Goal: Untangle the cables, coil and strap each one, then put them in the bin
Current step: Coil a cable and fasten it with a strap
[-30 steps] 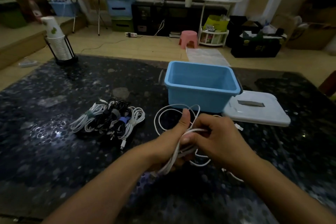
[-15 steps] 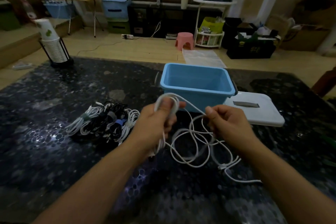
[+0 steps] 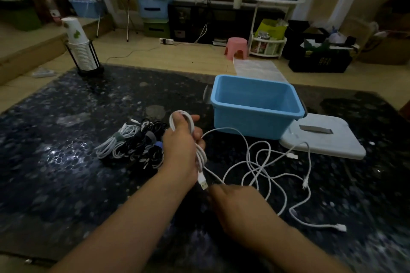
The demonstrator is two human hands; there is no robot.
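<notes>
Low in the frame, right of centre, the right hand (image 3: 238, 208) is blurred, near the table (image 3: 55, 173) just below the USB plug; whether its fingers grip anything I cannot tell. Above it, at centre, the left hand (image 3: 184, 144) is clamped on a few started loops of the white cable (image 3: 261, 166), whose slack sprawls right in crossing loops. Those crossings could cinch into a knot if pulled hard, and the held loops could slip loose. Left of centre lies a pile of cables (image 3: 133, 146). Farther, right of centre, the bin (image 3: 255, 117) holds nothing visible.
</notes>
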